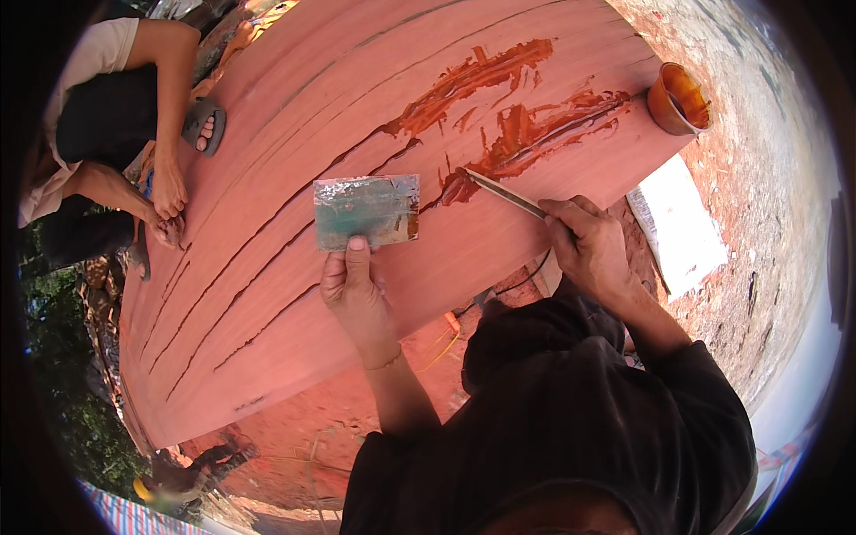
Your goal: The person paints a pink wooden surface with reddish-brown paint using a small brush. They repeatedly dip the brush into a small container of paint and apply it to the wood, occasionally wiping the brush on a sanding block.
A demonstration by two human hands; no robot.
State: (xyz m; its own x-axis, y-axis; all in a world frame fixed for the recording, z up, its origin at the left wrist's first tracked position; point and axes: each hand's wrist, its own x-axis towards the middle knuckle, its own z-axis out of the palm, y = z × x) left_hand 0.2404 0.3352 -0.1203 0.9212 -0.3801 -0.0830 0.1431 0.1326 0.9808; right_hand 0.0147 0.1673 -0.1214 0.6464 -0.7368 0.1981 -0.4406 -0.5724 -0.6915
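Note:
A large reddish wooden slab (pixel 276 169) lies before me, with long dark cracks along its grain. My left hand (pixel 357 285) pinches the lower edge of a flat rectangular scraper plate (pixel 366 209), shiny and greenish with brown smears at its right side. My right hand (pixel 593 245) grips a thin, narrow spatula (pixel 508 194); its tip touches wet red-brown filler (pixel 457 185) on the slab. More filler (pixel 526 138) is spread thickly over the cracks toward the far right. A tub (pixel 679 98) of the same brown stuff stands at the slab's right end.
At the far left another person crouches beside the slab, their hands (pixel 169 201) together at its edge. A white sheet (pixel 679 223) lies on the ground to the right. Orange cord (pixel 453 323) shows under the near edge, over red soil.

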